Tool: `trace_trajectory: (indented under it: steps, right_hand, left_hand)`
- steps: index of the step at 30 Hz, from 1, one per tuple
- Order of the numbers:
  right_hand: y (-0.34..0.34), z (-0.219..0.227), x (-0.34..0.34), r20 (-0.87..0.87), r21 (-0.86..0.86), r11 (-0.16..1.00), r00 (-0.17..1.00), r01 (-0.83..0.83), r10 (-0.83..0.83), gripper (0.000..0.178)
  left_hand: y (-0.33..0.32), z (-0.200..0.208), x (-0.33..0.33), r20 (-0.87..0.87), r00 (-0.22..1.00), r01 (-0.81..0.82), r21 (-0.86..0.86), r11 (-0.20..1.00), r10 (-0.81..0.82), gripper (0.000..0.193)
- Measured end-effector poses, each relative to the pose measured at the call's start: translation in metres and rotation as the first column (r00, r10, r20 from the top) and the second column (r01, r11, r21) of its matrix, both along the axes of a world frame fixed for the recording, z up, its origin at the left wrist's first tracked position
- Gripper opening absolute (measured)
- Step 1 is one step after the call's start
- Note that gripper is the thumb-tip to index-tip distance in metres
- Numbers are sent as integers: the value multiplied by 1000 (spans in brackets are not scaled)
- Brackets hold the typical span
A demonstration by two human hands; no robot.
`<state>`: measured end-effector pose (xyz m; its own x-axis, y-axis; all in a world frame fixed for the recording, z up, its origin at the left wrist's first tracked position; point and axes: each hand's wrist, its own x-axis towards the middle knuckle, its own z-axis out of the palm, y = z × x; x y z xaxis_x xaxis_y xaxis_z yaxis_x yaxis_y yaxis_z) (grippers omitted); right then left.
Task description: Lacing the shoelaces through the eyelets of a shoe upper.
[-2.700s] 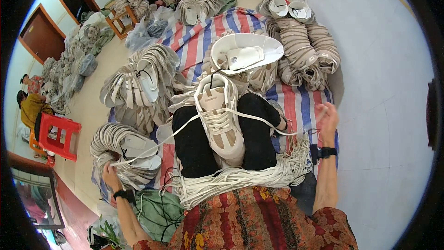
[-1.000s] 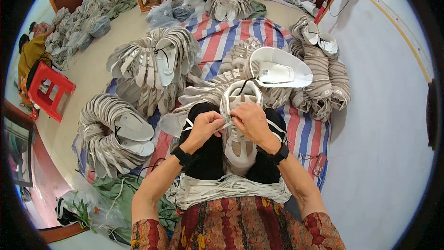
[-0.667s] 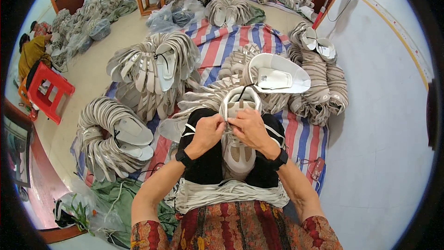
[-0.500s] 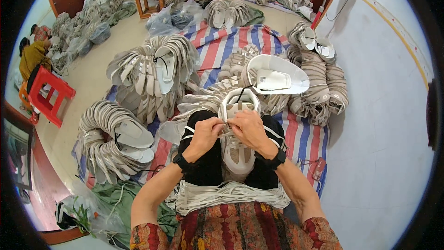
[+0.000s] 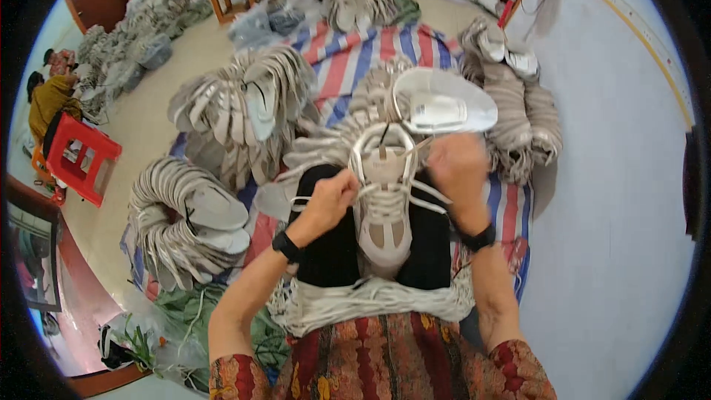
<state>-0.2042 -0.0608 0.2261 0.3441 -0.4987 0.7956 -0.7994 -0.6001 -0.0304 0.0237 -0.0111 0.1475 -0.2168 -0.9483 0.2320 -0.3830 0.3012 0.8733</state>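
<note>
A beige and white shoe upper (image 5: 384,211) lies between my knees, toe toward me, with pale laces (image 5: 386,200) crossing its front. My left hand (image 5: 332,198) is closed beside its left edge, the fingers pinched on a shoelace. Raised to the right of the upper's opening, my right hand (image 5: 459,174) is curled and smeared by motion. A thin strand of lace runs from the upper toward its fingers. A loose lace end lies over my right knee. Across my lap rests a thick bundle of white laces (image 5: 370,305).
Ringed stacks of shoe uppers stand at the left (image 5: 189,218) and farther back (image 5: 248,104). Another pale upper (image 5: 444,104) lies just ahead, beside bundled uppers (image 5: 511,122). Striped sheeting (image 5: 370,48) covers the floor. A red stool (image 5: 81,155) and a seated person (image 5: 52,100) are far left.
My hands have parted from their meeting point over the upper. The right has swung outward and up to the right; the left has moved only slightly. The laced front is now uncovered.
</note>
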Motion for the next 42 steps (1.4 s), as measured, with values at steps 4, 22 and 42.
trace_trajectory:
  steps: [4,22,42]
  right_hand:
    - [-25,4,-109,157,133,906,894,402,-420,7]
    - [9,-49,23,-279,170,965,929,-199,241,7]
    - [14,-23,11,-57,411,882,959,-229,276,20]
  left_hand:
    - [-6,-1,-3,-106,993,74,214,974,-52,6]
    - [9,-5,13,-424,901,169,533,829,89,11]
    - [-5,-3,-4,-465,861,88,536,839,207,15]
